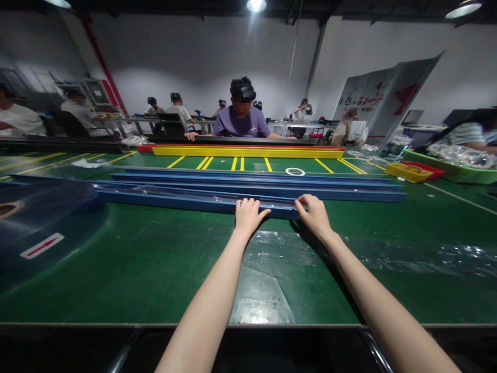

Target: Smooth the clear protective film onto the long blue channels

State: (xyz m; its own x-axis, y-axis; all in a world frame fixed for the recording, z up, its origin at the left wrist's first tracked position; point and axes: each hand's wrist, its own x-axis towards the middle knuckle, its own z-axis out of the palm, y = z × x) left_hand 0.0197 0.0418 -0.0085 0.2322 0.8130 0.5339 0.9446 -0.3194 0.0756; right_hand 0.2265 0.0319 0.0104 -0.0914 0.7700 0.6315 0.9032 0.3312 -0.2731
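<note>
A long blue channel strip lies across the green table, with clear plastic film along its top. My left hand rests over the strip near its right end, fingers curled across the top and thumb stretched out to the right. At that end, my right hand pinches the strip or its film between thumb and fingers; which of the two is hard to see. Just behind lie more blue strips, side by side. A sheet of clear film is spread on the table below my hands.
A large film roll with an arrow label stands at left. Beyond are a white ring, yellow strips, a yellow tray and a green bin of clear rolls. A person in purple sits opposite.
</note>
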